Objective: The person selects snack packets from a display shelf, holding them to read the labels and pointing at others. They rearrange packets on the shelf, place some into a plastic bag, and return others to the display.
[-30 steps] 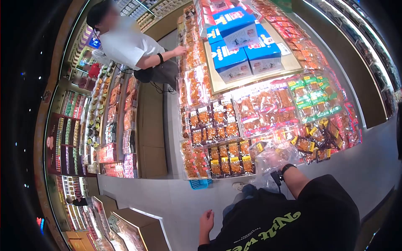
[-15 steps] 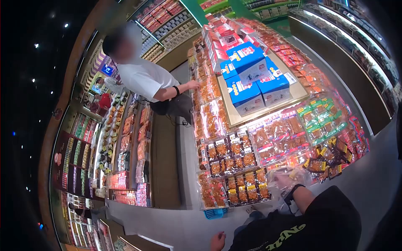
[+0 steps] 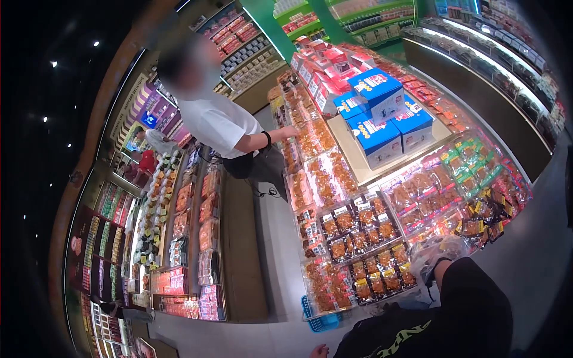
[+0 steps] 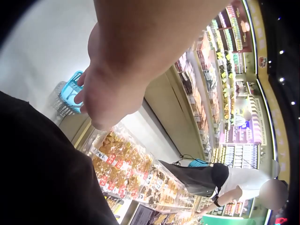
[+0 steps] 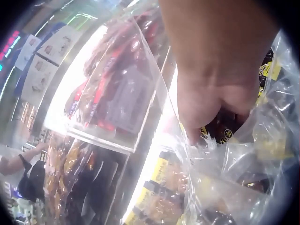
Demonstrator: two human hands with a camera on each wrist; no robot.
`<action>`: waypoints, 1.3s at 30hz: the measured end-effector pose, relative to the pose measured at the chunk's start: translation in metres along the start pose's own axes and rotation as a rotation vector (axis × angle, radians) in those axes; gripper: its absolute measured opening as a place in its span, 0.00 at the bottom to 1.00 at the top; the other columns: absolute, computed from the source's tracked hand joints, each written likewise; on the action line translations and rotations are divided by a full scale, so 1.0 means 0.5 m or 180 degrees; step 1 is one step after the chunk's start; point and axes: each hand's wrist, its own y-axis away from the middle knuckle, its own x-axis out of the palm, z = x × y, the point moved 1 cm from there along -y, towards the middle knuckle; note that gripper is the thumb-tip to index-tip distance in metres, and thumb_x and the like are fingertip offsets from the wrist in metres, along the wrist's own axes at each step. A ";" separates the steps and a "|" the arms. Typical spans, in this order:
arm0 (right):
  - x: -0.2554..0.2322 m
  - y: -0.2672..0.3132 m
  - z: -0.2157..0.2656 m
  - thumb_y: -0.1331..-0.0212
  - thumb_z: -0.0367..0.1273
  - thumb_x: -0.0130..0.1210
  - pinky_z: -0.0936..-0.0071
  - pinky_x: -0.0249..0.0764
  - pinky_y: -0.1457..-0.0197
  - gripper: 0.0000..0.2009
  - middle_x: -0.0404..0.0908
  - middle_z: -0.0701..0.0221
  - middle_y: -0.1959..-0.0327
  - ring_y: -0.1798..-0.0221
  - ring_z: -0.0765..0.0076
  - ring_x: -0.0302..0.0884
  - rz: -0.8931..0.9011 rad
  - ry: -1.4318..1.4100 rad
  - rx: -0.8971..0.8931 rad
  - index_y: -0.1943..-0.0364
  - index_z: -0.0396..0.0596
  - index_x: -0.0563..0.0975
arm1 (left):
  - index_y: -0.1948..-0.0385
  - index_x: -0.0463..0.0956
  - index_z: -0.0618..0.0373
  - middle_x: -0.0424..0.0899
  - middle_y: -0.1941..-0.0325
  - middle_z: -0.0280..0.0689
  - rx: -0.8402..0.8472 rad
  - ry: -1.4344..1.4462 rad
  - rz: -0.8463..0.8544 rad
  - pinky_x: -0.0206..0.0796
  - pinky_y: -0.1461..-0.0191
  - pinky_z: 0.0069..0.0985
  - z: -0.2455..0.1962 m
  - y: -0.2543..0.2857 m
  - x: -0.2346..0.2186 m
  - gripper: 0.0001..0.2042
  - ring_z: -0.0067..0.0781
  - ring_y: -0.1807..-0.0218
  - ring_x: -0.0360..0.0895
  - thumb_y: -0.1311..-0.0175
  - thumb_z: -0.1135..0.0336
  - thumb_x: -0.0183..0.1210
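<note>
In the head view my right hand [image 3: 434,255] is inside a clear plastic bag over the display's near edge, beside dark packets with yellow labels [image 3: 490,210]. Seen from the right wrist, the thumb and fingers of this hand [image 5: 215,101] bend round a dark packet [image 5: 224,127]; the fingertips are partly hidden, and crinkled bag film [image 5: 269,136] surrounds it. My left hand [image 3: 320,351] shows at the head view's bottom edge. In the left wrist view that hand [image 4: 110,93] hangs loosely curled, holding nothing visible, with the display below it in the picture.
Blue boxes [image 3: 373,134] stand on a raised board amid bagged snacks [image 3: 391,274]. A person in a white shirt [image 3: 224,122] reaches onto the display's left side. A blue basket [image 3: 322,322] sits on the floor by the near corner. Stocked shelves [image 3: 179,238] line the left.
The head view has turned, shifting the display right and down in the picture. My left hand now shows only at the bottom edge. My right hand remains in the bag at the display's near edge.
</note>
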 end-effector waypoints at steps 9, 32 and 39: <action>-0.025 0.028 0.000 0.54 0.43 0.62 0.64 0.74 0.53 0.29 0.79 0.60 0.61 0.57 0.53 0.78 -0.0171 0.0555 0.1066 0.49 0.42 0.70 | 0.50 0.71 0.65 0.81 0.62 0.47 0.0211 -0.0601 -0.0099 0.69 0.54 0.33 -0.008 -0.071 -0.087 0.18 0.39 0.61 0.78 0.36 0.61 0.48; -0.252 0.214 0.143 0.48 0.37 0.49 0.61 0.71 0.47 0.18 0.77 0.52 0.53 0.50 0.48 0.75 -0.0169 0.1389 0.1231 0.56 0.41 0.77 | 0.51 0.73 0.64 0.82 0.62 0.43 0.0591 -0.0055 0.0354 0.68 0.53 0.26 -0.409 -0.198 0.077 0.18 0.31 0.58 0.79 0.37 0.60 0.55; -0.249 0.334 0.270 0.40 0.34 0.46 0.55 0.69 0.50 0.14 0.76 0.46 0.60 0.53 0.41 0.73 -0.0543 0.0785 0.1542 0.54 0.39 0.71 | 0.50 0.73 0.64 0.80 0.62 0.40 0.0579 0.0081 0.0711 0.68 0.54 0.24 -0.376 -0.216 0.076 0.17 0.28 0.60 0.76 0.35 0.61 0.55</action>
